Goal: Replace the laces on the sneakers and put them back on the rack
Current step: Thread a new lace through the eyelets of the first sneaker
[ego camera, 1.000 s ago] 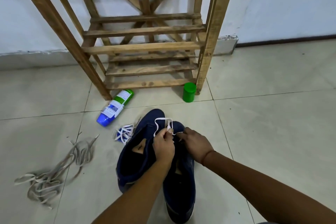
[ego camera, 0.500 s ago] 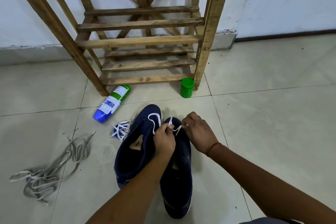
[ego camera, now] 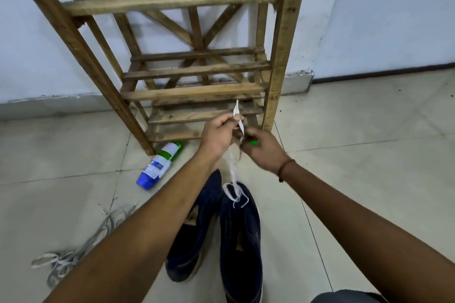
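Both hands, left hand (ego camera: 218,134), right hand (ego camera: 264,150), pinch white lace (ego camera: 234,172) taut above right sneaker (ego camera: 242,236).

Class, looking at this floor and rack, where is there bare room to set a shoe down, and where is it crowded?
Free: floor tiles right of the sneakers, and the rack slats. Crowded: left of the sneakers, with the old laces and bottle.

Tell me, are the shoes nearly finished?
Not yet. The old laces are out and lie on the floor. Both hands, left hand and right hand, pull a white lace up from the right shoe. The left shoe shows no lace, and the rack holds no shoes.
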